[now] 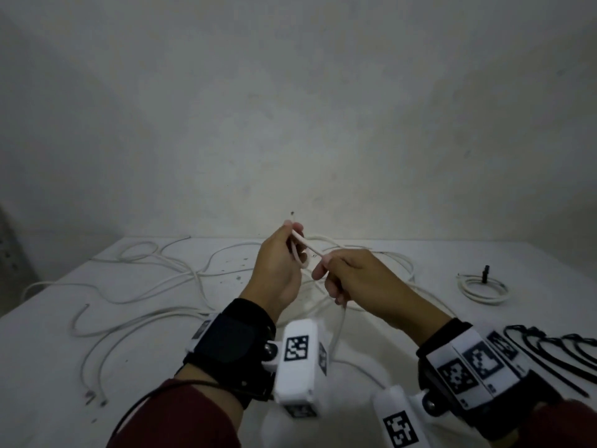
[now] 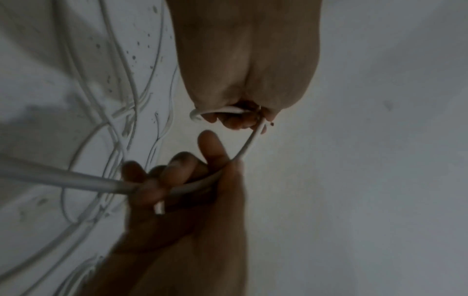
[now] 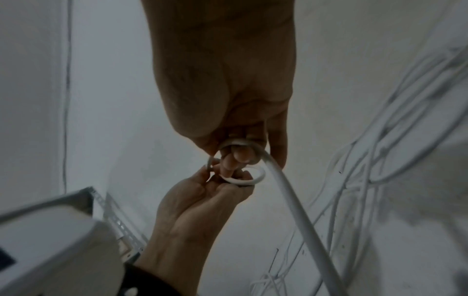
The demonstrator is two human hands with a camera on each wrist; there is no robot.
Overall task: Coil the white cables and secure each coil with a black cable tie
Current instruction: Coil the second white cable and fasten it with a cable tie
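Above the white table [image 1: 420, 318] both hands hold one white cable [image 1: 307, 248]. My left hand [image 1: 290, 231] pinches it near its end, with the stripped tip pointing up past the fingers. A small loop [image 3: 253, 177] of the cable curls beneath that hand. My right hand [image 1: 323, 268] grips the same cable a little to the right, and the rest hangs from it toward the table [image 3: 298, 216]. In the left wrist view the cable [image 2: 249, 144] runs from my left fingers [image 2: 235, 122] down into my right hand [image 2: 187, 180].
Several loose white cables [image 1: 155, 286] sprawl over the table's left and middle. A coiled cable [image 1: 483, 289] bound with a black tie lies at the right. Black cable ties [image 1: 555, 350] lie near the right front edge. A grey wall stands behind.
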